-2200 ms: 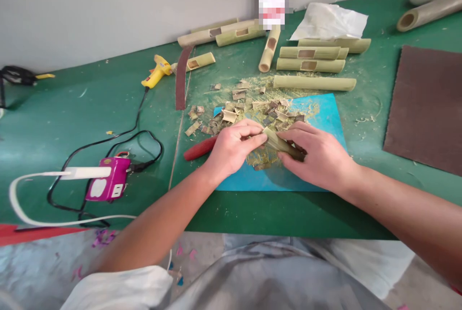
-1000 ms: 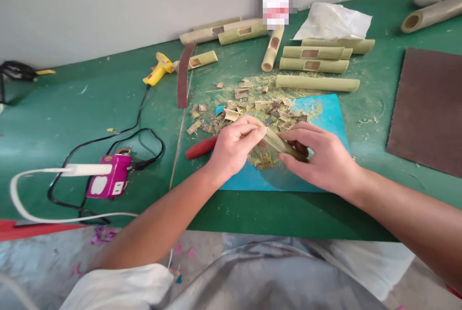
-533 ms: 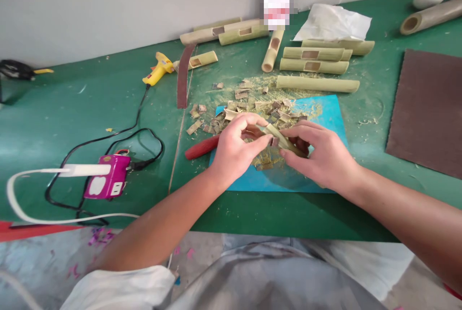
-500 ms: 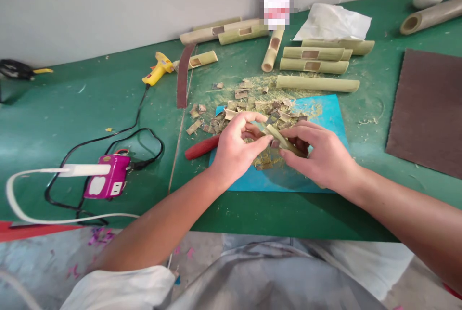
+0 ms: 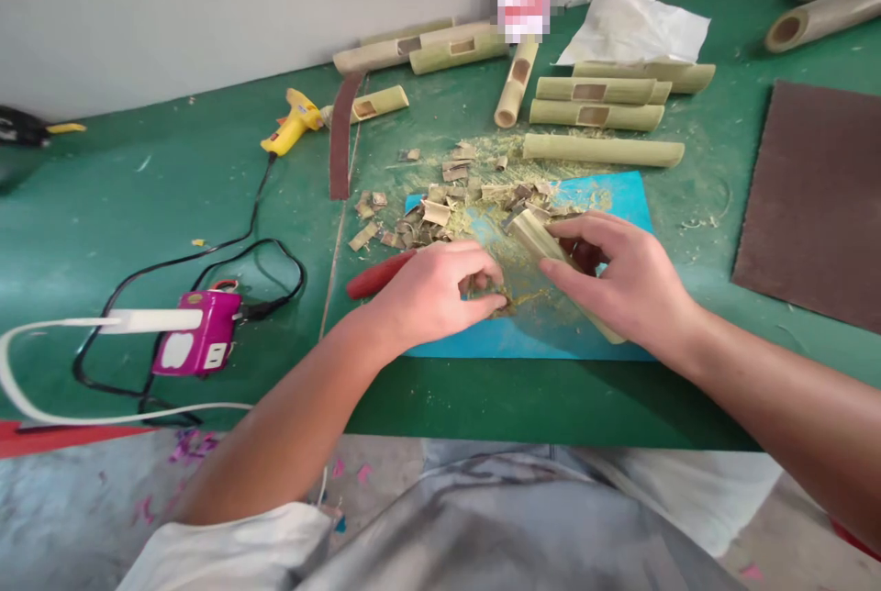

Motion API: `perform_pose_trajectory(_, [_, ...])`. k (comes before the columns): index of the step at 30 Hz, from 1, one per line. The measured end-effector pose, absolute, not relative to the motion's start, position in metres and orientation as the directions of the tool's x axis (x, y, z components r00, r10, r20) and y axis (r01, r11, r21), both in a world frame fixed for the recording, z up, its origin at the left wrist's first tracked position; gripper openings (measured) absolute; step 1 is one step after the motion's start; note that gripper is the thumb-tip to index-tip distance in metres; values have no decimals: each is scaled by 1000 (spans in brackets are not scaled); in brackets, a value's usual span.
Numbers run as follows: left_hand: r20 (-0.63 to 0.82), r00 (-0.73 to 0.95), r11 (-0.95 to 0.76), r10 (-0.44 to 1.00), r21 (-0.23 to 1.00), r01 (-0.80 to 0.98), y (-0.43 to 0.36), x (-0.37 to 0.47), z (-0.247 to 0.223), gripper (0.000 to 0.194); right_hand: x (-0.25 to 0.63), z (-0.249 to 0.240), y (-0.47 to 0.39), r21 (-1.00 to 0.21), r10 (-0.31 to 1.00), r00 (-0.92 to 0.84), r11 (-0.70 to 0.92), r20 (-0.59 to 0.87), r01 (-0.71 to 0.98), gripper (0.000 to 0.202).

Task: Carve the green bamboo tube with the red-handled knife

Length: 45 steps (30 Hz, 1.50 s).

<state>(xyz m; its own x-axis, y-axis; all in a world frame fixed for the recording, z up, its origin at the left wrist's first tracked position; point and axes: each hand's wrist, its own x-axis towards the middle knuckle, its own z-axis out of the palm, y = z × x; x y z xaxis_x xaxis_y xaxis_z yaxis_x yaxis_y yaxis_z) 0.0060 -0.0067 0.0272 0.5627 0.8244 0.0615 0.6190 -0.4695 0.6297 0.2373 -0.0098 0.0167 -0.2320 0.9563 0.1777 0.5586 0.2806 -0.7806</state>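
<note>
My right hand (image 5: 612, 274) is wrapped round a pale green bamboo piece (image 5: 537, 238), which slants over the blue sheet (image 5: 474, 339). To its left, my left hand (image 5: 447, 288) is closed in a pinch low over the sheet; at its fingertips is something small that I cannot make out. Beside that hand a red handle (image 5: 380, 275) shows, its other end hidden. Cut bamboo chips (image 5: 435, 213) and shavings lie heaped behind my hands.
Bamboo tubes with cut openings (image 5: 596, 116) lie at the back. A yellow glue gun (image 5: 295, 122), a brown strip (image 5: 340, 146) and a magenta power adapter (image 5: 198, 332) with cables are on the left. A dark brown sheet (image 5: 816, 206) lies on the right.
My left hand has come off the bamboo and moved left and down to the sheet. The bamboo stays in my right hand, now more exposed. The view has shifted slightly.
</note>
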Motion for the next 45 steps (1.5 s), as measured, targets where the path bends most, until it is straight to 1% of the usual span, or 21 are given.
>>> perform_pose_trajectory(3, [-6, 652, -504, 758, 629, 592, -8, 5, 25, 11, 238, 17, -10, -776, 954, -232, 290, 189, 560, 20])
perform_pose_trajectory(5, [-22, 677, -515, 736, 632, 580, -7, 6, 23, 10, 238, 17, -10, -774, 952, -235, 296, 195, 560, 20])
perform_pose_trajectory(7, [-10, 682, -519, 731, 640, 566, -7, 6, 21, 7, 238, 17, -10, -772, 950, -242, 304, 199, 558, 21])
perform_pose_trajectory(9, [35, 669, -521, 742, 657, 545, -6, 7, 21, 7, 238, 16, -10, -773, 947, -250, 311, 203, 553, 23])
perform_pose_trajectory(11, [118, 606, -510, 787, 678, 530, -4, 7, 21, 10, 238, 15, -10, -774, 945, -255, 316, 205, 549, 25])
perform_pose_trajectory(14, [255, 407, -447, 877, 743, 498, -3, 7, 20, 13, 238, 14, -11, -774, 942, -269, 322, 202, 545, 28])
perform_pose_trajectory(15, [276, 335, -412, 901, 785, 463, -2, 8, 19, 13, 237, 14, -12, -774, 940, -276, 324, 200, 544, 28])
perform_pose_trajectory(17, [274, 231, -343, 934, 867, 361, -2, 9, 17, 13, 237, 14, -13, -777, 935, -294, 331, 196, 536, 29])
perform_pose_trajectory(19, [272, 178, -314, 946, 906, 283, -3, 12, 16, 13, 235, 15, -13, -786, 928, -320, 342, 194, 516, 29])
perform_pose_trajectory(24, [357, 127, -378, 926, 887, 266, -5, 18, 15, 11, 233, 18, -14, -809, 911, -369, 355, 185, 469, 25])
perform_pose_trajectory(27, [337, 129, -358, 933, 903, 237, -6, 18, 17, 7, 233, 18, -13, -811, 911, -370, 351, 181, 469, 26])
perform_pose_trajectory(31, [242, 123, -261, 963, 948, 183, -6, 17, 21, 10, 234, 19, -14, -819, 910, -376, 347, 176, 458, 25])
perform_pose_trajectory(37, [170, 10, -170, 985, 980, 102, -4, 22, 24, 12, 235, 20, -13, -820, 902, -402, 348, 159, 455, 24])
perform_pose_trajectory(39, [144, 17, -144, 989, 987, 67, -4, 23, 22, 14, 237, 20, -14, -795, 892, -413, 382, 184, 470, 26])
perform_pose_trajectory(41, [123, 40, -125, 992, 992, 34, -3, 23, 21, 16, 238, 20, -14, -738, 874, -425, 445, 235, 508, 29])
perform_pose_trajectory(45, [86, 80, -88, 993, 996, 32, -3, 21, 20, 19, 241, 25, -16, -524, 820, -482, 569, 308, 634, 35])
